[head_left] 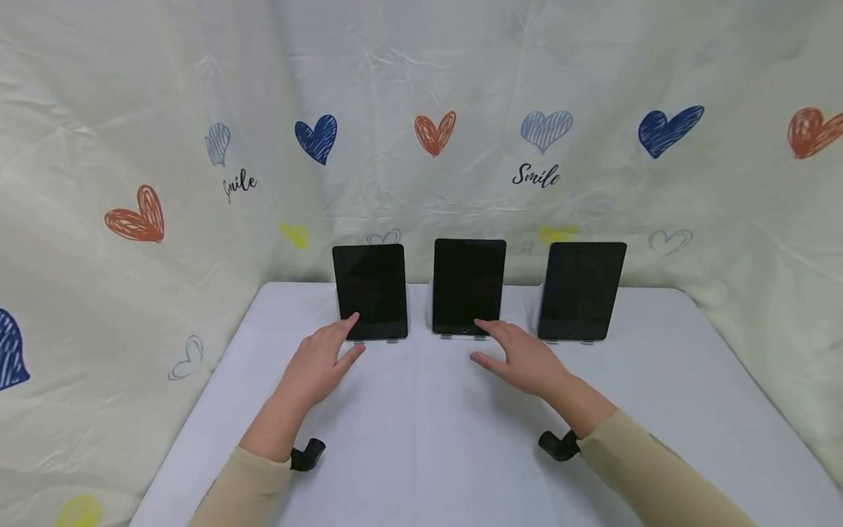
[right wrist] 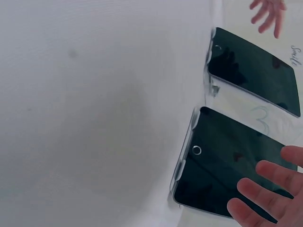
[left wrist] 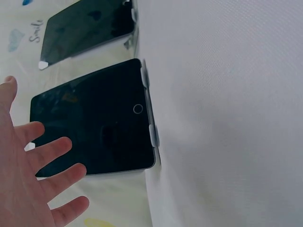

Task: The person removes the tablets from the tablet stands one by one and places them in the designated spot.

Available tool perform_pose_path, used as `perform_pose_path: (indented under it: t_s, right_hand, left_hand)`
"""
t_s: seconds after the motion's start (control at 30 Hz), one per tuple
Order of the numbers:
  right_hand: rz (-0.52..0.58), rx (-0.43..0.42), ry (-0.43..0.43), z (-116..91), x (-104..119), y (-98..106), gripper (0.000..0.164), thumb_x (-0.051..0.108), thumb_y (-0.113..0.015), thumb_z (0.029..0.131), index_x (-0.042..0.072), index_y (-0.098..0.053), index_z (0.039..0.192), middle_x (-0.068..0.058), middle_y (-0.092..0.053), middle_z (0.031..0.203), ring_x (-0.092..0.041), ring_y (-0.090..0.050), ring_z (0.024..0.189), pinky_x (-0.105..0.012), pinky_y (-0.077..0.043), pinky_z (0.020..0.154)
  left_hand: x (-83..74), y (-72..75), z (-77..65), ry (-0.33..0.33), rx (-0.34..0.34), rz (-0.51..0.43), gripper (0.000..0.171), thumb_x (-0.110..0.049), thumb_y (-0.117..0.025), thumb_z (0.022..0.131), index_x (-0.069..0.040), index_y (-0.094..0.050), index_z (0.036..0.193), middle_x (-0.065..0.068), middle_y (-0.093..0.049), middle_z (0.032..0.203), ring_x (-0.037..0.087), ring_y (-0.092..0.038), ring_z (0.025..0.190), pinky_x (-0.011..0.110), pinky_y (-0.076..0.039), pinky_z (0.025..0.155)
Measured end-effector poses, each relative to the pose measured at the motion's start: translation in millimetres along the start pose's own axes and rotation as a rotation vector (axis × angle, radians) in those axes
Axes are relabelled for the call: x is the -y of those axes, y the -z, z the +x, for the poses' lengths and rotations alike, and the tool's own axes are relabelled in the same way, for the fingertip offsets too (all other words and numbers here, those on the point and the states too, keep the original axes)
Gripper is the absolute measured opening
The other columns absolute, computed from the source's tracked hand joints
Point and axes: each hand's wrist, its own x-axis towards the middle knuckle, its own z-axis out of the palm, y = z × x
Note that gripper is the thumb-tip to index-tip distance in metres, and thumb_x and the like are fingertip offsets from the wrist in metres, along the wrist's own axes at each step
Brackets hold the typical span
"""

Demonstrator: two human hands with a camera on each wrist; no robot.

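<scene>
Three dark-screened tablets stand upright on small clear stands at the back of the table. My left hand [head_left: 320, 364] is held out before the left tablet [head_left: 372, 285], fingers extended and the thumb apart; its fingertips overlap the screen in the head view. Toward the middle tablet [head_left: 468, 282] reaches my right hand [head_left: 523, 359], its fingertips over the home button area in the head view. Both wrist views show the fingers spread and holding nothing. The right tablet [head_left: 582, 289] stands beyond the right hand, with no hand on it.
A white cloth covers the table [head_left: 421, 424]. Behind it hangs a pale sheet [head_left: 481, 66] printed with hearts and the word "Smile". Each wrist carries a black camera, one on the left [head_left: 307, 454] and one on the right [head_left: 558, 445], below the tan sleeves' cuffs.
</scene>
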Motion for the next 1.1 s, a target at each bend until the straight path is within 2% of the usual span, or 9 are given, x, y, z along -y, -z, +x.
perform_pose_path:
  t_s: [0.13,0.37,0.47,0.7,1.1]
  right_hand:
    - [0.017,0.000,-0.011,7,3,0,0.076,0.066,-0.052,0.092,0.021,-0.040,0.152,-0.010,-0.046,0.150,-0.033,-0.044,0.136,-0.055,-0.039,0.105]
    - [0.034,0.005,-0.004,21,10,-2,0.092,0.084,-0.035,0.085,0.020,-0.041,0.152,-0.008,-0.047,0.149,-0.031,-0.046,0.134,-0.053,-0.041,0.103]
    - [0.041,0.010,-0.010,25,13,-3,0.088,0.080,-0.039,0.088,0.021,-0.040,0.152,-0.009,-0.046,0.149,-0.031,-0.045,0.135,-0.053,-0.040,0.105]
    - [0.070,-0.003,-0.013,31,18,-4,0.070,0.060,-0.054,0.095,0.020,-0.042,0.152,-0.009,-0.047,0.149,-0.032,-0.045,0.136,-0.053,-0.039,0.106]
    - [0.072,-0.016,0.004,45,25,-7,0.068,0.058,-0.052,0.097,0.018,-0.042,0.151,-0.010,-0.046,0.150,-0.032,-0.043,0.137,-0.054,-0.038,0.106]
  left_hand:
    - [1.5,-1.0,2.7,0.015,0.014,-0.001,0.070,-0.059,-0.041,0.101,-0.022,-0.026,0.159,0.010,-0.042,0.153,0.034,-0.038,0.140,0.056,-0.029,0.111]
    - [5.6,3.4,5.5,0.025,0.000,-0.010,0.068,-0.053,-0.045,0.102,-0.020,-0.027,0.158,0.013,-0.043,0.152,0.035,-0.038,0.140,0.057,-0.029,0.111]
    - [7.8,4.6,5.6,0.032,-0.001,-0.007,0.069,-0.055,-0.042,0.102,-0.021,-0.025,0.159,0.013,-0.042,0.153,0.034,-0.037,0.140,0.058,-0.029,0.111]
    - [13.1,3.9,6.8,0.053,-0.005,-0.019,0.067,-0.052,-0.045,0.102,-0.022,-0.025,0.159,0.013,-0.040,0.154,0.035,-0.036,0.141,0.058,-0.028,0.112]
    - [20.8,7.5,12.5,0.070,-0.013,-0.045,0.074,-0.064,-0.033,0.100,-0.020,-0.027,0.158,0.014,-0.039,0.155,0.036,-0.036,0.141,0.057,-0.029,0.111]
